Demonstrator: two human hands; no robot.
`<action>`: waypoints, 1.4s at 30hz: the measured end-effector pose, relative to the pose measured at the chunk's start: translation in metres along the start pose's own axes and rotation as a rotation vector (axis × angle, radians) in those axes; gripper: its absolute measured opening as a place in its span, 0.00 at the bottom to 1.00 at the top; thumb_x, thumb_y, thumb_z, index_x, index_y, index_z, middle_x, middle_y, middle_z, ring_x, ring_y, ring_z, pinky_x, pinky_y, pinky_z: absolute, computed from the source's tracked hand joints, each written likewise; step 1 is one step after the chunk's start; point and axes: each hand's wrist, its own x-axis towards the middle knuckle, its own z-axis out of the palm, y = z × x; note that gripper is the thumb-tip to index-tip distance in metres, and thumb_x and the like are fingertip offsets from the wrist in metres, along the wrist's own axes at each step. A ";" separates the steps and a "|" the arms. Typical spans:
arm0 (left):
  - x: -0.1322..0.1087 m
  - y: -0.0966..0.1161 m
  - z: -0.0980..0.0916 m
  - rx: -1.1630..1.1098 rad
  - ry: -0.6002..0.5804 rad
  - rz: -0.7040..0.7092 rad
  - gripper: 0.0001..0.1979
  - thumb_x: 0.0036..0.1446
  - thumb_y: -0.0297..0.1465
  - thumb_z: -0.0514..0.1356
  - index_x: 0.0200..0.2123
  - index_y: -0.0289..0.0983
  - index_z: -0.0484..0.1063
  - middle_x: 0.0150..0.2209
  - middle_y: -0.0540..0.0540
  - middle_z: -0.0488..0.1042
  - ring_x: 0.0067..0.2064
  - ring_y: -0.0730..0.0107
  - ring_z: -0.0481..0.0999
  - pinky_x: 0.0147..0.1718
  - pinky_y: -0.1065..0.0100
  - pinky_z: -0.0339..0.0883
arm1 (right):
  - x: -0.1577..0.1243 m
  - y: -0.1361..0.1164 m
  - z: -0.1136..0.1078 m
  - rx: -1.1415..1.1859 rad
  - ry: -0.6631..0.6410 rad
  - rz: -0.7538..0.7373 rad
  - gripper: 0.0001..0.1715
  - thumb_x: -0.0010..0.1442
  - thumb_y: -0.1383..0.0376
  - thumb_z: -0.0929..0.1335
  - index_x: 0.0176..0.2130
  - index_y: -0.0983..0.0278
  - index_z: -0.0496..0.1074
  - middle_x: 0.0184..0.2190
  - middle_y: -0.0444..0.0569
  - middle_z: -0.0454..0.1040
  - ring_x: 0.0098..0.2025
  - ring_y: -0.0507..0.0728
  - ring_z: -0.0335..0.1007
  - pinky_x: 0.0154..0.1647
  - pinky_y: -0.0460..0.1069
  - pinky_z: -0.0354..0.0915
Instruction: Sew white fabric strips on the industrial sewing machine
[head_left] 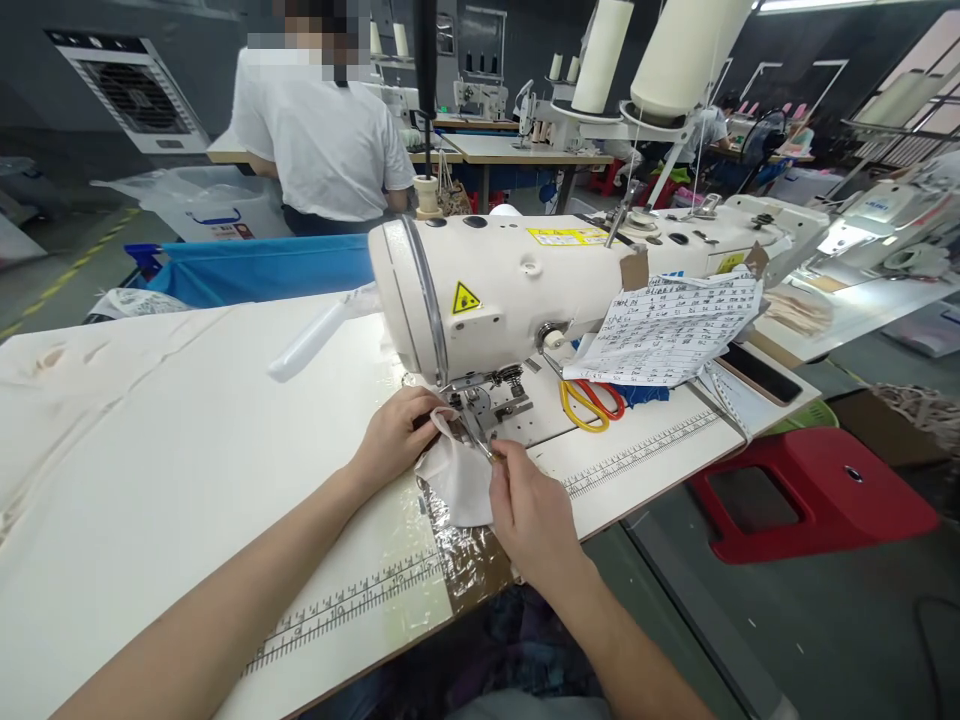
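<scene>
A white sewing machine (487, 290) stands on the table, its needle area just above my hands. My left hand (401, 430) is closed at the left of the presser foot, with its fingertips on the edge of a small pale fabric piece (461, 485). That fabric hangs over the table surface between both hands. On the right, my right hand (536, 515) pinches the end of a slim metal tool (481, 437) that points toward the needle area; its exact kind is unclear. The right fingers also rest beside the fabric's right edge.
Yellow-and-red-handled scissors (589, 404) lie right of the needle area. A handwritten paper sheet (667, 330) is taped to the machine. A phone (763, 373) lies at the table's right end, near a red stool (832, 490). A person (319, 140) sits beyond the table.
</scene>
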 end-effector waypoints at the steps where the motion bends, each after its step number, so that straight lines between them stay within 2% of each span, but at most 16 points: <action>1: 0.000 0.000 -0.001 -0.006 -0.004 -0.009 0.17 0.65 0.43 0.54 0.36 0.39 0.78 0.37 0.46 0.77 0.41 0.63 0.75 0.40 0.63 0.69 | 0.001 0.000 0.002 -0.027 0.003 -0.023 0.19 0.71 0.68 0.56 0.51 0.70 0.71 0.36 0.53 0.80 0.30 0.61 0.77 0.26 0.51 0.62; 5: 0.001 0.001 -0.002 -0.011 -0.017 -0.035 0.17 0.64 0.43 0.55 0.35 0.39 0.77 0.37 0.46 0.77 0.40 0.63 0.75 0.42 0.63 0.69 | 0.004 -0.001 0.013 -0.033 0.038 -0.049 0.19 0.70 0.68 0.58 0.51 0.69 0.72 0.41 0.54 0.80 0.34 0.60 0.78 0.27 0.51 0.65; 9: 0.002 0.000 -0.001 -0.020 -0.025 -0.049 0.17 0.64 0.43 0.54 0.35 0.39 0.77 0.37 0.46 0.77 0.41 0.63 0.75 0.43 0.63 0.69 | 0.005 -0.001 0.018 -0.064 0.075 -0.041 0.18 0.70 0.69 0.58 0.51 0.69 0.72 0.39 0.54 0.80 0.32 0.60 0.78 0.25 0.51 0.65; 26: 0.003 0.000 -0.002 -0.007 -0.038 -0.069 0.16 0.64 0.43 0.55 0.36 0.40 0.77 0.39 0.45 0.78 0.42 0.62 0.76 0.46 0.62 0.71 | 0.008 0.001 0.017 -0.065 0.009 -0.017 0.15 0.69 0.70 0.60 0.51 0.66 0.71 0.40 0.54 0.80 0.35 0.59 0.78 0.26 0.49 0.67; 32: 0.002 -0.001 -0.002 -0.024 -0.047 -0.077 0.15 0.63 0.43 0.56 0.37 0.39 0.77 0.38 0.45 0.77 0.41 0.62 0.76 0.44 0.62 0.70 | 0.010 0.000 0.017 -0.061 -0.019 -0.013 0.16 0.71 0.71 0.60 0.54 0.67 0.70 0.43 0.54 0.79 0.37 0.59 0.78 0.29 0.48 0.68; 39: 0.002 -0.002 -0.001 0.014 -0.041 -0.113 0.15 0.61 0.43 0.56 0.31 0.38 0.72 0.37 0.44 0.77 0.39 0.61 0.75 0.38 0.62 0.68 | 0.007 -0.002 0.016 -0.089 0.008 -0.047 0.15 0.72 0.70 0.61 0.55 0.68 0.69 0.39 0.52 0.78 0.35 0.58 0.77 0.27 0.49 0.65; 42: 0.001 -0.004 -0.001 0.032 -0.033 -0.123 0.15 0.61 0.43 0.56 0.31 0.39 0.73 0.36 0.44 0.76 0.38 0.61 0.75 0.35 0.62 0.67 | 0.005 -0.002 0.017 -0.074 0.037 -0.054 0.15 0.71 0.71 0.60 0.53 0.69 0.69 0.38 0.52 0.77 0.35 0.59 0.76 0.27 0.50 0.65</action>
